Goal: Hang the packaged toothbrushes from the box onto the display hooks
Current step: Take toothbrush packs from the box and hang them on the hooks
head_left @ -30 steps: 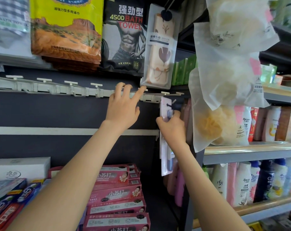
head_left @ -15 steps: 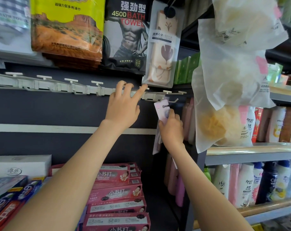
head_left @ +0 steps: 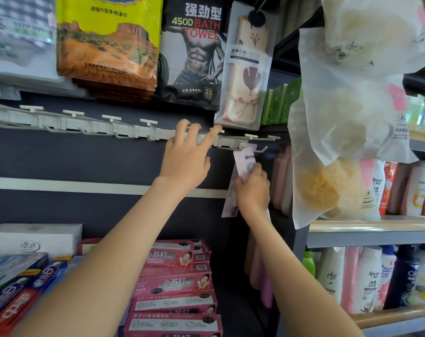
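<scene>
Pack [head_left: 245, 164] shifted right, top now at a hook [head_left: 261, 150] under the rail [head_left: 133, 132], right hand [head_left: 252, 188] gripping it, left hand [head_left: 184, 161] fingers spread straight on rail

Right hand [head_left: 253, 190] hides much of the toothbrush pack [head_left: 244, 162]; towel packs [head_left: 109, 45] cropped above

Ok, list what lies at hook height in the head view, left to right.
From the left: bare hooks → left hand → toothbrush pack → bagged sponge → shelf bottles.
</scene>
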Tool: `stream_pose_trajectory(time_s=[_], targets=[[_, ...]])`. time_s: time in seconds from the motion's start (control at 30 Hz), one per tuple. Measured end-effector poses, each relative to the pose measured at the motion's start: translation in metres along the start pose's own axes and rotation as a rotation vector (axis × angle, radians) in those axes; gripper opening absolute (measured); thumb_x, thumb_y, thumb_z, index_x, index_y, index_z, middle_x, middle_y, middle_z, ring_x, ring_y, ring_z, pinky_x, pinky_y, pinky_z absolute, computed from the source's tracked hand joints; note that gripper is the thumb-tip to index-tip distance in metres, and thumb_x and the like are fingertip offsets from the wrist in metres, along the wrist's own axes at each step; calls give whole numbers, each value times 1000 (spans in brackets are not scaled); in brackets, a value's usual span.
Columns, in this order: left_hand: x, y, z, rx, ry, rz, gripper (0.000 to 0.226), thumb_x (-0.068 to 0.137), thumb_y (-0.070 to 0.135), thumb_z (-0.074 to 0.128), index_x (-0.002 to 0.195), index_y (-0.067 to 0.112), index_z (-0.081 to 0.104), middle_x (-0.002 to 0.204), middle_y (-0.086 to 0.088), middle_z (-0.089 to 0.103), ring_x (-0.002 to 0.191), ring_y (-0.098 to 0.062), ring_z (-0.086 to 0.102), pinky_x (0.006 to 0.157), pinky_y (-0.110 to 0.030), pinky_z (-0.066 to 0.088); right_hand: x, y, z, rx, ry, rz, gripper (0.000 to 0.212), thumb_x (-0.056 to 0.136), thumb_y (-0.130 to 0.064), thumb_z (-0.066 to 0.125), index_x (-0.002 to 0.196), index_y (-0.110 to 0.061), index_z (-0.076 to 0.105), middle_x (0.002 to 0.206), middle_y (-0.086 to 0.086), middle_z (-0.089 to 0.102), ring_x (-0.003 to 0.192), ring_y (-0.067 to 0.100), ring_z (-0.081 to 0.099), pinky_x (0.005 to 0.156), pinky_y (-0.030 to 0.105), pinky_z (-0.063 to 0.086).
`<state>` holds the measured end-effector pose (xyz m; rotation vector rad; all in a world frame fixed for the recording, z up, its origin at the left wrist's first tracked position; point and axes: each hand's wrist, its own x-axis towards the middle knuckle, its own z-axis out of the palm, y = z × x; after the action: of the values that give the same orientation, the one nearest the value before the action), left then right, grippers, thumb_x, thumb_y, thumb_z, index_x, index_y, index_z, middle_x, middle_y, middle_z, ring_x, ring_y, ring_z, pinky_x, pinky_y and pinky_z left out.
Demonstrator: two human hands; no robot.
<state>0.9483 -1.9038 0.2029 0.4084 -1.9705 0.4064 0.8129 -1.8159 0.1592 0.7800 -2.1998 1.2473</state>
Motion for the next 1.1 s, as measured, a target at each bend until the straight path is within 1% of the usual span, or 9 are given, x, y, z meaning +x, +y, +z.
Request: stream_pose_trajectory(time_s=[0.13,0.2,0.27,0.33,0.43,0.53,0.73,0.9,1.1], targets=[[0,1,0,-1,-5,-4,67,82,17,65,144,21,41,128,-17,48,127,-38,36,81,-47,46,-18,9,-1,363,36,108,44,88,-31,55,127,-12,47,117,9,58,101,30,59,80,37,50],[0,2,-1,0,-9,-12,67,83,18,64,144,21,39,129,-17,47,128,-38,35,82,-47,46,-27,12,-4,450,59,113,44,89,-36,56,126,-14,49,116,8,61,102,27,61,82,36,50],[0,3,-2,-2,-19,-18,66,84,18,63,145,22,38,131,-16,46,130,-37,33,84,-47,45,-29,11,-9,437,67,102,56,91,-39,54,140,-17,40,132,8,55,117,28,55,95,40,48],[0,3,-2,0,-36,-26,66,86,19,60,147,23,35,134,-16,43,132,-36,29,87,-47,44,-27,7,-17,377,97,68,64,93,-35,55,149,-18,28,143,7,46,128,27,47,103,38,42],[1,4,-3,5,-52,-40,65,88,21,58,148,25,32,137,-15,41,134,-35,26,90,-46,42,-22,2,-29,246,182,-18,66,95,-28,55,151,-12,24,155,6,29,140,24,32,110,34,31],[1,5,-4,19,-82,-52,65,90,23,55,149,26,27,140,-13,37,136,-34,22,92,-45,41,-19,-1,-37,205,210,-20,66,96,-29,54,151,-12,22,157,7,25,143,25,24,115,35,26],[2,7,-8,24,-123,-69,65,93,25,53,150,28,23,143,-11,33,138,-32,17,95,-44,40,-11,-5,-37,258,192,48,58,94,-32,56,144,-13,34,145,11,41,133,32,40,107,43,39],[2,8,-10,13,-140,-78,65,93,25,52,150,28,22,144,-10,32,138,-31,16,97,-44,39,0,-9,-30,308,198,81,57,90,-36,60,138,-15,38,139,12,45,128,34,44,101,49,43],[2,7,-11,8,-150,-74,65,92,25,53,150,29,22,143,-10,32,138,-31,16,96,-43,39,0,-16,-26,475,185,185,49,85,-36,61,126,-13,47,122,8,57,109,29,57,90,40,50]])
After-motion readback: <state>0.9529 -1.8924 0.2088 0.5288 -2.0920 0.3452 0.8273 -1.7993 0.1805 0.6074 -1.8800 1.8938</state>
